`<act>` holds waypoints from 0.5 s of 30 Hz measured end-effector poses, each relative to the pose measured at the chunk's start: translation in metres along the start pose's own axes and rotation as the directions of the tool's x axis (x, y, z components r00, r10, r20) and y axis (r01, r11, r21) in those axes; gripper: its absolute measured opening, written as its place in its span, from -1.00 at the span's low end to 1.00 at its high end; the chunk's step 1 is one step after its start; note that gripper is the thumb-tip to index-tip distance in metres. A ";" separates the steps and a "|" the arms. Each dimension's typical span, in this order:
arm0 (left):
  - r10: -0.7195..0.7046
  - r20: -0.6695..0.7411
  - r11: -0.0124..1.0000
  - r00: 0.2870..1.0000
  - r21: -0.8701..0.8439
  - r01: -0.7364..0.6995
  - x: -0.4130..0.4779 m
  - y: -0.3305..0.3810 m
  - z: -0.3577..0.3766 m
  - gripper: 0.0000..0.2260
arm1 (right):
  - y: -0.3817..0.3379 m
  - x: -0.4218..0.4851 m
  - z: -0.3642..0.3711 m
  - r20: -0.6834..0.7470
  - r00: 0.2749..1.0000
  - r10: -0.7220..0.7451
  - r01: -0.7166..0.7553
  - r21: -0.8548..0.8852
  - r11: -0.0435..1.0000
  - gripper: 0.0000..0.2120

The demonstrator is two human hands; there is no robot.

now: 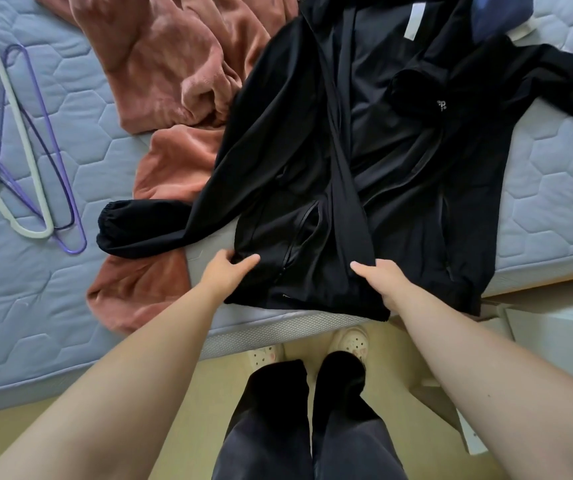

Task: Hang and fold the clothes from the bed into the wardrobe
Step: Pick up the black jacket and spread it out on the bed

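Black jacket (330, 168): laid open on bed (70, 306), hem corners pinched by left hand (224, 271) and right hand (385, 282). Neither folded nor hung; pink garment (174, 64) and hangers (18, 150) left untouched. Task judged barely begun.

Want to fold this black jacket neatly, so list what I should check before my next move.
1. Hem corner of the black jacket held by the left hand: ok.
2. Lower edge of the loose front panel held by the right hand: ok.
3. Jacket spread flat: not ok; the front lies open and the far sleeve is bunched.
4. Near sleeve free of other clothes: not ok; it lies over the pink garment.
5. Hangers apart from the jacket: ok; they lie to one side on the mattress.
6. Zip undamaged: cannot tell.
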State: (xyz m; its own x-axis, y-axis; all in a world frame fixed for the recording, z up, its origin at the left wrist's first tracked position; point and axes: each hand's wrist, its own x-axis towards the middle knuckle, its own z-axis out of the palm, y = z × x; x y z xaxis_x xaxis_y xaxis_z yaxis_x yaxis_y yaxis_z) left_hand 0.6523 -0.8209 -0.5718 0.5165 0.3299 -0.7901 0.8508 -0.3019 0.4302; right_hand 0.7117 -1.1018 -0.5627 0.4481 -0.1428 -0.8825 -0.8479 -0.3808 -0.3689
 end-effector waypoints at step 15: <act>0.218 -0.269 0.858 0.938 0.511 -0.052 -0.012 0.034 -0.008 -0.61 | -0.037 -0.004 -0.002 -0.182 0.923 -0.339 0.170 -0.598 0.784 -0.75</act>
State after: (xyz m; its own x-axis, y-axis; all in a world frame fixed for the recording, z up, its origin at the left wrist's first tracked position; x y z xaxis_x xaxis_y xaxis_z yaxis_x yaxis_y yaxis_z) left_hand 0.6757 -0.8279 -0.5448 0.6959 0.4846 -0.5300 0.6533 -0.7337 0.1869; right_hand 0.7415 -1.0891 -0.5449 0.7527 -0.1687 -0.6364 -0.4187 -0.8686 -0.2650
